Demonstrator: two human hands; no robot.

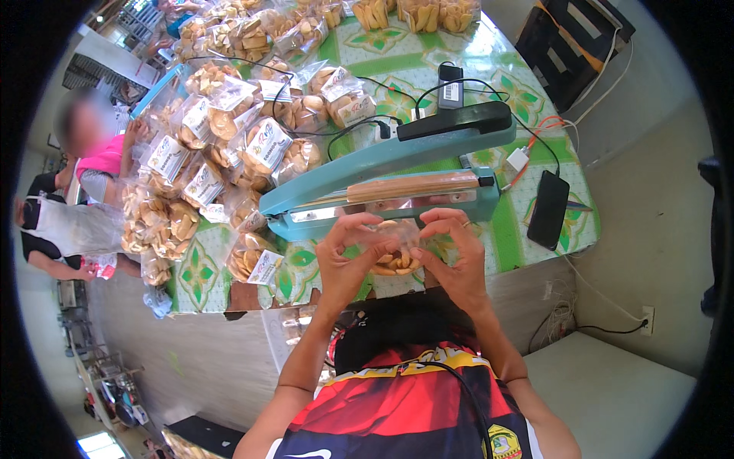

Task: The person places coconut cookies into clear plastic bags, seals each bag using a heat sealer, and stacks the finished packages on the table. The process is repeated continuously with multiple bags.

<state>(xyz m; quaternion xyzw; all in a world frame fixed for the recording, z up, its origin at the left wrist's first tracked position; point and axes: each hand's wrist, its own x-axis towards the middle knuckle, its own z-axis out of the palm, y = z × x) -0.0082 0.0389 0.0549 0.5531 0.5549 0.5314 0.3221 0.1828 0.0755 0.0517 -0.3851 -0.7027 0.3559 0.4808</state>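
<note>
Between my two hands is a clear plastic bag of cookies [397, 263], held at the table's near edge. My left hand [350, 252] pinches the bag's upper left side between thumb and fingers. On the opposite side, my right hand [456, 244] grips the bag's top the same way. Just beyond the fingers stands a teal impulse heat sealer [321, 230], its long arm [367, 158] raised above the base. A tan strip [413, 186] runs along the sealer's bed. The bag's upper edge is partly hidden by my fingers.
Several filled, labelled bags [266, 146] are heaped left of the sealer. A smartphone [548, 210] lies at right near cables and a power adapter [451, 86]. More bags without visible labels [424, 14] stand at the far edge. Two people, one in a pink garment [100, 158], are at left.
</note>
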